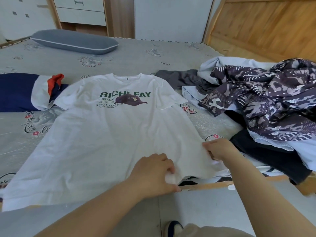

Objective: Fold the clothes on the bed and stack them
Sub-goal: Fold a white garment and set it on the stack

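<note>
A white T-shirt (102, 137) with green lettering and a printed cap lies spread flat, front up, in the middle of the bed (136, 55). My left hand (153, 171) pinches the shirt's bottom hem near the bed's front edge. To its right, my right hand (218, 148) grips the lower right corner of the same shirt. A heap of unfolded clothes (266, 100), with a purple patterned garment on top, lies at the right. At the left rests a folded navy, white and orange garment (29, 93).
A grey pillow (73, 41) lies at the far side of the bed. The wooden headboard (265, 26) rises at the right, and white drawers (80, 11) stand behind. The bed's wooden front rail (205, 185) and grey floor are below my arms.
</note>
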